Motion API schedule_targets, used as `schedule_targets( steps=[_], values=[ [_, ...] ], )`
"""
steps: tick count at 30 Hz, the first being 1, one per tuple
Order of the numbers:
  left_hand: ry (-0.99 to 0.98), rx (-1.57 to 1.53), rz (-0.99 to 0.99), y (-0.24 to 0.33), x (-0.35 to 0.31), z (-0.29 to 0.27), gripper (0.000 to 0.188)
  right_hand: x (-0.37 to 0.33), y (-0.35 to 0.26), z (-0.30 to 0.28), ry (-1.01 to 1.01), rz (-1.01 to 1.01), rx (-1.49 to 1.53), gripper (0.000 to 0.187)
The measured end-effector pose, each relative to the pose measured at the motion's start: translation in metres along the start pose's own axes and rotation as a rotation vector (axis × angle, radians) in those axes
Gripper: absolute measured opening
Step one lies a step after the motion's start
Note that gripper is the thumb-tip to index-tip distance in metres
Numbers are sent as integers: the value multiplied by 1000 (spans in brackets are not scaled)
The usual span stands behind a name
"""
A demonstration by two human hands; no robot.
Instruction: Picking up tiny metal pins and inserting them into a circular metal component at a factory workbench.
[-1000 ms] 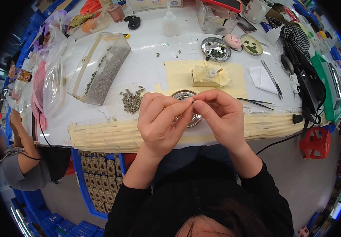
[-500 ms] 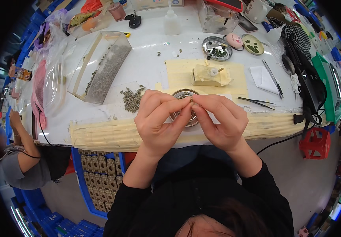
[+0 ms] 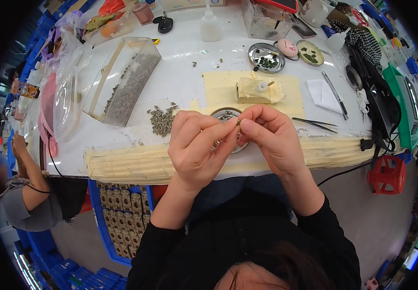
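My left hand and my right hand meet over a round metal dish. Their thumbs and forefingers are pinched together around a tiny brownish piece, too small to name and mostly covered by the fingertips. Small bits lie in the dish, which is partly hidden beneath my hands. Left of my left hand is a loose heap of small greyish parts. Beyond the dish, a block wrapped in yellowish tape stands on a taped patch, with a thin stick poking from it.
A clear bin of small grey parts lies at left. Tweezers, a pen and folded white paper are at right. Farther back stand a squeeze bottle and a steel dish. Another person's arm shows at far left.
My right hand has turned, its thumb now lying across the top near the forefinger. The pinched fingertips have shifted slightly right; my left hand stays nearly in place.
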State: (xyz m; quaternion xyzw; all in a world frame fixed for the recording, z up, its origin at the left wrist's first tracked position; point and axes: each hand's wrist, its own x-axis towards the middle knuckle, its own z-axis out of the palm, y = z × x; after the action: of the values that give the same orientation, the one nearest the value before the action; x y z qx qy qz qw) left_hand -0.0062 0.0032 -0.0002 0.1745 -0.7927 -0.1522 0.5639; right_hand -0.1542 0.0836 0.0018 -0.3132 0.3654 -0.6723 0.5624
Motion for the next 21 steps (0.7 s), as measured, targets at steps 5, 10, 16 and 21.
schedule_targets(
  steps=[5, 10, 16, 21],
  values=[
    [-28, -25, -61, -1, 0, -1, 24, 0, -2, 7, 79, -761, -971, 19],
    [-10, -50, -84, -4, -2, -3, 24, 0, 0, 9, 67, -1001, -1200, 32],
    [1, -59, -101, -2, -2, -2, 24, 0, 1, 2, 105, -754, -1070, 22],
    [0, -41, -71, -3, -2, -2, 25, -5, 4, 8, 36, -240, -284, 16]
  ],
)
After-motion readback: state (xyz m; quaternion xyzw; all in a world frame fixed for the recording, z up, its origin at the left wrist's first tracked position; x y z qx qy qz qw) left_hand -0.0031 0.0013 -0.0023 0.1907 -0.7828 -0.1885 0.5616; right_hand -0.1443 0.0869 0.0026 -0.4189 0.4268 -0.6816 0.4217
